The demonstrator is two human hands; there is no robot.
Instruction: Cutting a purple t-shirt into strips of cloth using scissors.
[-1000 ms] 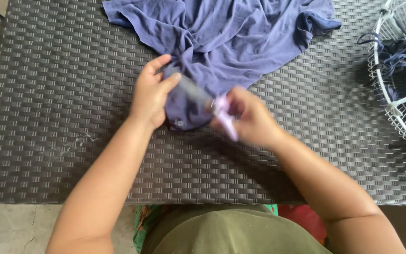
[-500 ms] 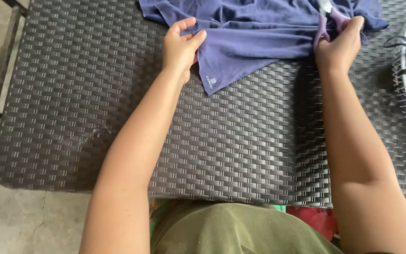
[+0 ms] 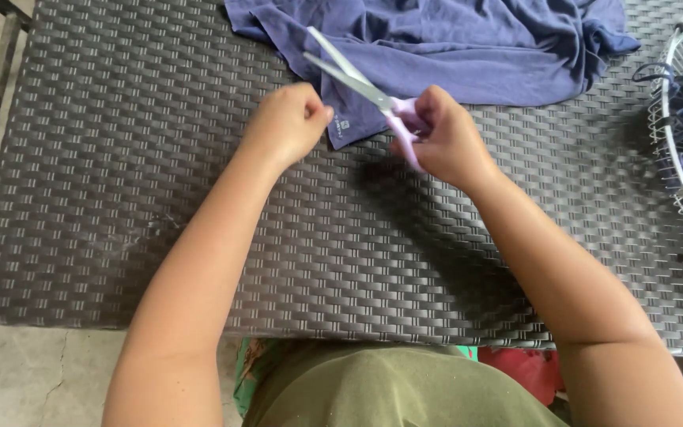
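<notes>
Dark woven table (image 3: 120, 158) carries a crumpled blue garment (image 3: 468, 43). Left hand (image 3: 290, 122) pinches its lower corner; right hand (image 3: 444, 134) grips lilac-handled scissors (image 3: 361, 83), blades parted above the cloth.

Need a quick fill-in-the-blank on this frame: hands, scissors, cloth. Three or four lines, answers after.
1. The right hand holds scissors with ______ handles.
2. The scissor blades stand ______, over the blue cloth.
3. The left hand pinches the cloth's near ______.
4. At the table's right edge sits a white wire ______ with dark fabric strips inside.

Missing words: purple; open; corner; basket
</notes>
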